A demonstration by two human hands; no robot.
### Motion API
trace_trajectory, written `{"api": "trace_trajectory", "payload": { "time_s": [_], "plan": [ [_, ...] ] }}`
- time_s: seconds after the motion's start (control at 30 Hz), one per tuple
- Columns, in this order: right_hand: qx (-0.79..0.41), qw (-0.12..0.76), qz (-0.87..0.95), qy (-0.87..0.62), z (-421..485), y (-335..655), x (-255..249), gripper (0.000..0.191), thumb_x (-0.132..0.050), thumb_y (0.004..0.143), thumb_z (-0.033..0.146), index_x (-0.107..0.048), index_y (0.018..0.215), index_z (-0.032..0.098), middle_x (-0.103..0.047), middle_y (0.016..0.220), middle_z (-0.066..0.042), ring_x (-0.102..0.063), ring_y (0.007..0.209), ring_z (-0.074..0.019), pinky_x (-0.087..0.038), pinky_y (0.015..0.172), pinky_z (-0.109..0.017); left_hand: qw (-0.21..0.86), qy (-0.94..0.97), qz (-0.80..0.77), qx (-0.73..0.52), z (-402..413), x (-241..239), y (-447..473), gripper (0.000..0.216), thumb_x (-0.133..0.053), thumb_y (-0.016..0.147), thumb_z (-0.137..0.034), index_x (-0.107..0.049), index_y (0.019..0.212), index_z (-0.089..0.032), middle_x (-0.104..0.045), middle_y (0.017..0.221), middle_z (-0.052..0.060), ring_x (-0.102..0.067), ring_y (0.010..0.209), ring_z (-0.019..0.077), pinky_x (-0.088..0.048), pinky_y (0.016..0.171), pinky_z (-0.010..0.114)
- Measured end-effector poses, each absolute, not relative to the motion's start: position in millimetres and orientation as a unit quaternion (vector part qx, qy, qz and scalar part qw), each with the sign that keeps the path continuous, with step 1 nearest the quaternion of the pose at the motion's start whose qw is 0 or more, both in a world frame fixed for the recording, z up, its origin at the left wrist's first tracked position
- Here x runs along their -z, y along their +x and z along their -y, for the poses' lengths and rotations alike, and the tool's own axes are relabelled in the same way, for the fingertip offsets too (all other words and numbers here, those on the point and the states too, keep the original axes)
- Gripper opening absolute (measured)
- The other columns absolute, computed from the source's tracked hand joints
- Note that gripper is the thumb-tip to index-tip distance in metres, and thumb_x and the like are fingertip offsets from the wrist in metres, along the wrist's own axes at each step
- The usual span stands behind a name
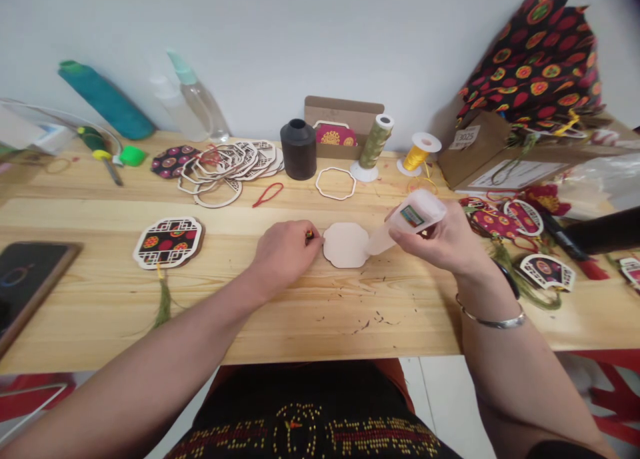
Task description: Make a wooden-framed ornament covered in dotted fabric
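Observation:
A pale, scalloped flat panel [346, 244] lies on the wooden table in front of me. My left hand [289, 254] is closed, its thumb and fingertips pinching the panel's left edge. A small dark and orange spot shows by those fingers, too small to name. In my right hand [440, 240] is a translucent white glue bottle [417, 214] with a small label, tipped down to the left. Its tip is over the panel's right edge; whether they touch I cannot tell. Left of my hands lies a finished-looking pendant [169, 243] with patterned fabric and a green tassel [163, 302].
Behind stand a black thread cone [299, 149], a green spool [375, 146] and a yellow spool [419, 154]. Cut-out frames [235, 166] are heaped at back left; a phone [33, 286] lies far left. A cardboard box [480, 149] with patterned fabric [537, 66] and several pendants [546, 271] occupy the right.

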State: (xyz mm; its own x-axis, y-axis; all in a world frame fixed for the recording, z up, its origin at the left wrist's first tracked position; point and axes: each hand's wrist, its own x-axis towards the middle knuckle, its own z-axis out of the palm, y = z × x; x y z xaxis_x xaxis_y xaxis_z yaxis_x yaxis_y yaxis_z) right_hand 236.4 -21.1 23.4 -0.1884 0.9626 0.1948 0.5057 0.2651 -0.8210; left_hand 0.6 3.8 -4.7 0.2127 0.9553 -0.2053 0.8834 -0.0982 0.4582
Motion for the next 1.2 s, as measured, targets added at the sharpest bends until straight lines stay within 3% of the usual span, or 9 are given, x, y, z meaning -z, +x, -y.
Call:
{"api": "trace_trajectory", "payload": {
  "time_s": [0.43,0.77,0.83,0.97,1.07,1.2],
  "plan": [
    [-0.356,0.347,0.708,-0.501,23,230,-24,0.017,-0.067,0.070,0.025,-0.052,0.064,0.019,-0.053,0.055,0.004,-0.042,0.047,-0.0073,-0.031,0.042,-0.022,0.246,0.739,-0.623,-0.067,-3,4,0,0.021,-0.055,0.084,-0.033,-0.073,0.084,-0.022,-0.075,0.084,0.006,-0.067,0.079,0.0250,-0.046,0.071,0.035],
    [-0.403,0.356,0.710,-0.455,25,219,-19,0.013,-0.069,0.072,0.025,-0.058,0.069,0.018,-0.053,0.056,0.004,-0.045,0.049,-0.0077,-0.035,0.043,-0.021,0.249,0.741,-0.619,-0.071,-3,5,0,0.021,-0.056,0.085,-0.033,-0.073,0.083,-0.022,-0.075,0.085,0.006,-0.067,0.079,0.0243,-0.047,0.072,0.035],
    [-0.414,0.377,0.690,-0.459,26,219,-16,0.014,-0.072,0.072,0.027,-0.064,0.078,0.017,-0.058,0.059,0.003,-0.048,0.050,-0.0083,-0.037,0.044,-0.022,0.250,0.740,-0.621,-0.071,-3,5,0,0.021,-0.055,0.084,-0.034,-0.073,0.083,-0.023,-0.075,0.085,0.005,-0.067,0.080,0.0243,-0.047,0.072,0.035],
    [-0.451,0.459,0.600,-0.475,26,220,-9,0.036,-0.075,0.072,0.044,-0.065,0.094,0.018,-0.064,0.066,0.000,-0.057,0.052,-0.0121,-0.044,0.046,-0.025,0.240,0.744,-0.621,-0.067,-3,5,0,0.022,-0.055,0.085,-0.035,-0.073,0.084,-0.023,-0.076,0.086,0.005,-0.067,0.081,0.0246,-0.047,0.072,0.034],
    [-0.459,0.531,0.530,-0.475,24,220,-10,0.048,-0.074,0.066,0.059,-0.061,0.093,0.021,-0.060,0.059,0.001,-0.053,0.046,-0.0124,-0.039,0.040,-0.025,0.235,0.742,-0.625,-0.058,-4,6,0,0.023,-0.054,0.085,-0.036,-0.073,0.086,-0.023,-0.075,0.083,0.005,-0.067,0.081,0.0247,-0.047,0.070,0.034],
    [-0.421,0.592,0.478,-0.494,18,221,-16,0.046,-0.063,0.068,0.067,-0.057,0.085,0.025,-0.057,0.059,0.001,-0.050,0.046,-0.0112,-0.038,0.041,-0.024,0.243,0.738,-0.626,-0.062,-3,5,0,0.022,-0.055,0.085,-0.034,-0.073,0.086,-0.022,-0.076,0.087,0.006,-0.068,0.083,0.0260,-0.048,0.073,0.036]
  ]
}}
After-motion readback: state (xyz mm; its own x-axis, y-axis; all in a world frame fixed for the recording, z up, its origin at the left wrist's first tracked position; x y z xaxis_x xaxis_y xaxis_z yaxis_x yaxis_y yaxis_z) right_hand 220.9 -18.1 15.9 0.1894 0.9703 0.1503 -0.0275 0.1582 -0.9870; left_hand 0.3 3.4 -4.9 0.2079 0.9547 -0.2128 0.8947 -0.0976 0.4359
